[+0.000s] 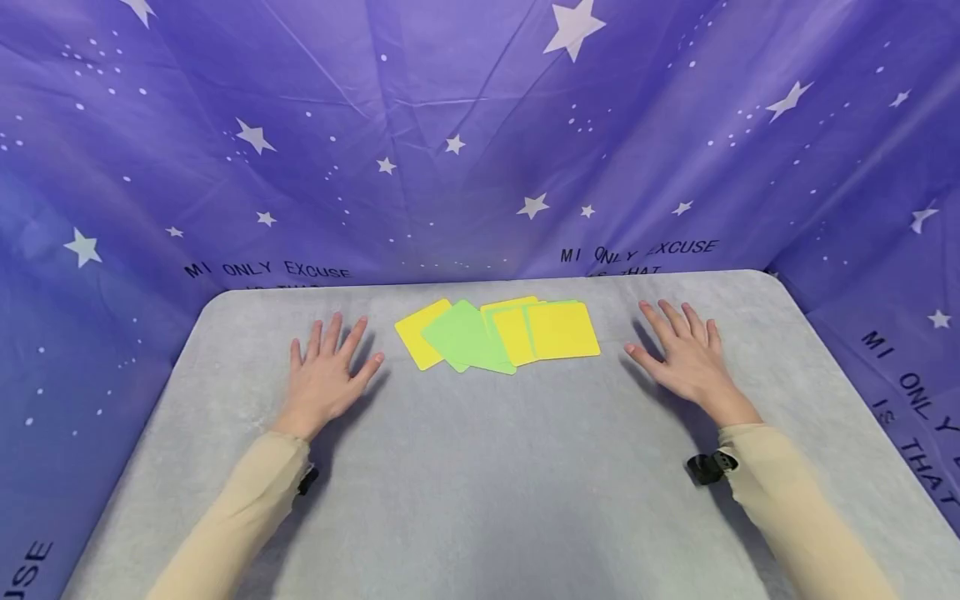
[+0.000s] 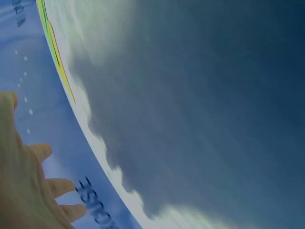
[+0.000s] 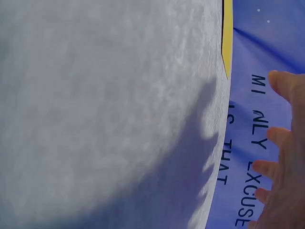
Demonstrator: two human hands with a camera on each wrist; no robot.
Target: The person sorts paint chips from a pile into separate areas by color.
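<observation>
Lying between flat hands (image 1: pixel 327 372) (image 1: pixel 686 358) — cards (image 1: pixel 498 333), untouched

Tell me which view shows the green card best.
The head view: the green card lies flat among yellow cards, its face largely visible. The left wrist view catches only a thin green edge; the right wrist view shows none.

Matt, smooth yellow and green cards (image 1: pixel 498 335) that look like thin plastic or card, soft grey fuzzy cloth table cover (image 1: pixel 480 467), purple star-printed fabric backdrop (image 1: pixel 465 133) with creases, slightly sheeny
</observation>
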